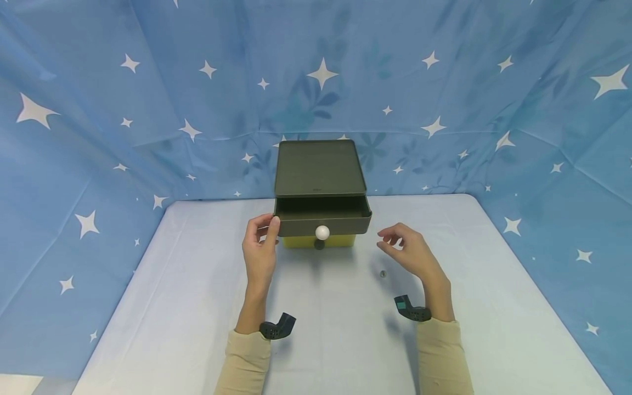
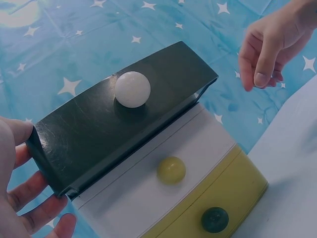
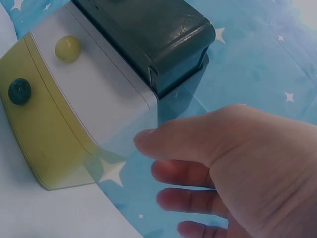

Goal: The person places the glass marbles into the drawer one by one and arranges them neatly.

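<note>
A small chest of drawers with a dark green top (image 1: 320, 167) stands at the back middle of the table. Its dark green top drawer (image 1: 296, 227), with a white knob (image 1: 322, 232), is pulled out; the part of its inside that shows is dark. My left hand (image 1: 259, 252) holds the drawer's left front corner, thumb at the front edge and fingers along the side. Off the chest's right side hovers my right hand (image 1: 412, 252), fingers loosely curled, holding nothing visible. Below, the white drawer (image 2: 129, 191) and yellow drawer (image 2: 198, 198) sit closed.
On the white table (image 1: 197, 307), a small round metallic thing (image 1: 383, 274) lies below my right hand, too small to identify. A blue star-patterned cloth (image 1: 207, 99) hangs behind the chest and along both sides.
</note>
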Available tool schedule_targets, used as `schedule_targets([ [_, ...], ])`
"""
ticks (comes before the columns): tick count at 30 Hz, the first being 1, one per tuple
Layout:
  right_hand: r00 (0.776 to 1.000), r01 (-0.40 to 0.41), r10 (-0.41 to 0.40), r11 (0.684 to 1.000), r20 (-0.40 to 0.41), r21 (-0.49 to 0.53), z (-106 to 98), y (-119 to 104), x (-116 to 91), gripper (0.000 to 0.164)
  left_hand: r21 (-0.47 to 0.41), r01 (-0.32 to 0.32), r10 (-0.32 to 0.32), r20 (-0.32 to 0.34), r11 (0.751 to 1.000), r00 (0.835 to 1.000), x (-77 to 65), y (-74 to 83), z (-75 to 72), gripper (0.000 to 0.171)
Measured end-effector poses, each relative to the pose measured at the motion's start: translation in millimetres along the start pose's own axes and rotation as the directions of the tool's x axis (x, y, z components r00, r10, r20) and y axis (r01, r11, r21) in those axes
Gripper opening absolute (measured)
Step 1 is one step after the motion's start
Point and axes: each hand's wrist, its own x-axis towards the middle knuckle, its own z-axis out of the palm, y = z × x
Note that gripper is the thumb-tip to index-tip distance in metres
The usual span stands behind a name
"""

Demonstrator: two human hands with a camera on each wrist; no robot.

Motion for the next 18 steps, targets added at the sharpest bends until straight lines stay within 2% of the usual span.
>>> schedule_targets([
  [8, 0.996, -0.054, 0.053, 0.999, 0.074, 0.011, -1.5, 4.2, -0.3, 0.024, 0.0, 0.0, 0.0, -0.005, 1.0, 1.0, 0.1, 0.6, 0.4, 0.03],
  [14, 0.983, -0.112, 0.109, 0.994, 0.148, 0.01, -1.6, 5.6, -0.9, 0.026, -0.003, -0.003, 0.003, 0.005, 1.0, 1.0, 0.4, -0.2, 0.1, 0.032],
  [18, 0.978, -0.12, 0.117, 0.993, 0.175, 0.004, -1.1, 8.1, -1.1, 0.027, -0.002, -0.003, 0.003, 0.007, 1.0, 1.0, 0.4, -0.6, -0.2, 0.032],
])
